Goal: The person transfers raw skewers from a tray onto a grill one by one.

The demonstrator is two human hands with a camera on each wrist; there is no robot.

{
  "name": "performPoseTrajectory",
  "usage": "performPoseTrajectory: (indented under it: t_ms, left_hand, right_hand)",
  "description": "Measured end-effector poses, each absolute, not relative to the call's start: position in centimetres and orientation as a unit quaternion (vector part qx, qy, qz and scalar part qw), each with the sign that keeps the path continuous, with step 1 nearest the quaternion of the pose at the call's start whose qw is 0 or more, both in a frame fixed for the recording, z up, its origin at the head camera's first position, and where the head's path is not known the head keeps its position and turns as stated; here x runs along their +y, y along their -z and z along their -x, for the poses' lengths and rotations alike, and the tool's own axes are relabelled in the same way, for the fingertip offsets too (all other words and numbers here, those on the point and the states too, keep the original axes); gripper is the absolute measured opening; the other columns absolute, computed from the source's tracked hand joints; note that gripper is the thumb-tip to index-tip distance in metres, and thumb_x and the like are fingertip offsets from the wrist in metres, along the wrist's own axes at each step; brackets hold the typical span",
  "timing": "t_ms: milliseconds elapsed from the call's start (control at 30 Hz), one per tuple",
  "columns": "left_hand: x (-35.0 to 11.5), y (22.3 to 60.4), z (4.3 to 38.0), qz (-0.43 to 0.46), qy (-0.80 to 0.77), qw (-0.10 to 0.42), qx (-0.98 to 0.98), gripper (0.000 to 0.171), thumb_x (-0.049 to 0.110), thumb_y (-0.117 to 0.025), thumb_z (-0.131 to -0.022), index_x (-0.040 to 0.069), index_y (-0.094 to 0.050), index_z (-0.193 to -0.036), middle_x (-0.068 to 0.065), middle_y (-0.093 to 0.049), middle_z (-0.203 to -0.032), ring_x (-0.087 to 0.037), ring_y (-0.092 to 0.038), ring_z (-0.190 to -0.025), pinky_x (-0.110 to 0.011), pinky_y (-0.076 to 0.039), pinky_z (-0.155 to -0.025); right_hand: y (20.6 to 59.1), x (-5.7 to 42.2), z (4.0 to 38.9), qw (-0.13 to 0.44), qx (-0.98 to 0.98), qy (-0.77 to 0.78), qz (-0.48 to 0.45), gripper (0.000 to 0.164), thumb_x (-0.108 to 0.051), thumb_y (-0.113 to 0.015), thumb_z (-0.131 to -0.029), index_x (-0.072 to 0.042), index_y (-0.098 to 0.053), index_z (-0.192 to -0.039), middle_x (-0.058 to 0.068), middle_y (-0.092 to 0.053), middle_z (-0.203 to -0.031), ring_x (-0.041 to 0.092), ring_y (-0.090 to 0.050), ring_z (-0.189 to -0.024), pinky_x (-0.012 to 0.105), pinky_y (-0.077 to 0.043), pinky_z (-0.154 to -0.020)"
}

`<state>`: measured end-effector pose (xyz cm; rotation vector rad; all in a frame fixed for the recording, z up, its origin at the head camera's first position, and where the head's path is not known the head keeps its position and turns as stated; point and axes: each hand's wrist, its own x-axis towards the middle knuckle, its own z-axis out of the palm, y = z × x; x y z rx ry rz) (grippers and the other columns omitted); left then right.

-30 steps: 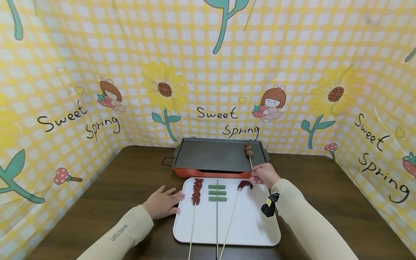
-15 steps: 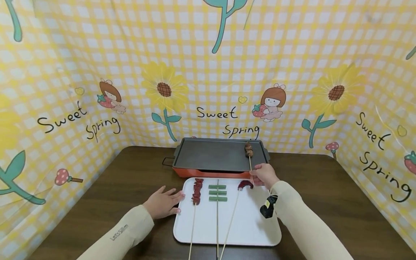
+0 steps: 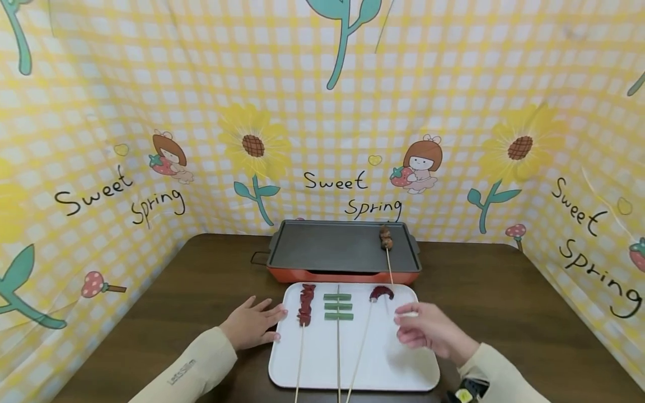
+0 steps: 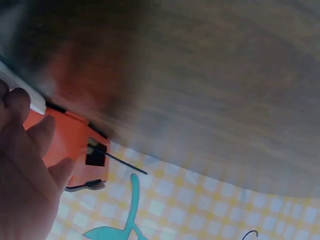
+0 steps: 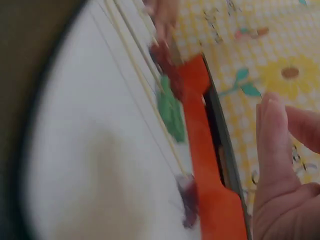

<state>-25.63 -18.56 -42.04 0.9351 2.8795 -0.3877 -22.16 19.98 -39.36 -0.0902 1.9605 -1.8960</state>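
The meatball-like skewer [image 3: 386,242] lies on the dark griddle plate [image 3: 322,246], its stick jutting over the front edge. My right hand [image 3: 428,330], slightly blurred, hovers over the right side of the white tray [image 3: 398,364] with nothing in its loosely bent fingers. My left hand [image 3: 254,323] is spread flat, its fingertips at the tray's left edge. On the tray lie a dark red meat skewer [image 3: 305,305], a green vegetable skewer [image 3: 339,307] and a skewer with a curved purplish-red piece [image 3: 381,293]. In the right wrist view, my right thumb and fingers [image 5: 275,130] hold nothing.
The griddle's orange base [image 3: 342,276] stands just behind the tray, with a wire handle [image 3: 258,258] on its left. Brown wooden tabletop [image 3: 201,291] surrounds both. A yellow checked cloth [image 3: 322,123] hangs behind and at the sides.
My right hand has let go of the meatball-like skewer's stick and drawn back toward me over the tray. That skewer stays on the griddle. My left hand keeps its place.
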Motion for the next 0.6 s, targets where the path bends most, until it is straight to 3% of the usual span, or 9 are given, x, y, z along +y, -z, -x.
performPoseTrajectory:
  t_ms: [100,200,433,600]
  left_hand:
    - [-18.5,42.0,25.5,-0.308,0.136,0.037,0.941,0.055,0.049,-0.049,-0.094,0.019,-0.051,-0.141,0.003,-0.050,-0.142,-0.027,-0.042,-0.133,-0.053,-0.029,-0.107]
    - [-18.4,41.7,25.4,-0.305,0.138,0.033,0.942,0.055,0.049,-0.049,-0.094,0.019,-0.051,-0.141,0.004,-0.050,-0.142,-0.027,-0.042,-0.133,-0.052,-0.029,-0.107]
    - [-18.3,41.7,25.2,-0.303,0.152,0.030,0.940,0.055,0.049,-0.047,-0.095,0.020,-0.050,-0.141,0.004,-0.049,-0.142,-0.026,-0.042,-0.133,-0.052,-0.030,-0.106]
    - [-18.1,41.9,25.3,-0.294,0.177,0.031,0.939,0.056,0.052,-0.048,-0.093,0.022,-0.051,-0.141,0.007,-0.049,-0.142,-0.023,-0.041,-0.134,-0.051,-0.030,-0.107]
  right_hand:
    - [40.6,19.0,20.2,0.255,0.711,0.652,0.069,0.020,-0.007,-0.060,-0.089,0.008,-0.059,-0.102,0.001,-0.064,-0.063,0.004,-0.061,-0.052,0.018,-0.050,-0.049]
    - [41.6,17.8,18.7,0.291,0.727,0.615,0.090,0.016,-0.011,-0.061,-0.089,0.004,-0.065,-0.094,0.001,-0.062,-0.059,0.003,-0.058,-0.048,0.016,-0.047,-0.046]
    - [43.1,15.5,16.6,0.282,0.780,0.540,0.143,0.027,-0.016,-0.065,-0.087,0.008,-0.070,-0.078,-0.008,-0.055,-0.052,-0.003,-0.047,-0.045,0.011,-0.036,-0.044]
    - [43.9,14.0,16.0,0.285,0.786,0.519,0.181,0.041,-0.021,-0.065,-0.087,0.017,-0.062,-0.074,-0.013,-0.043,-0.049,-0.002,-0.036,-0.046,0.016,-0.028,-0.047]
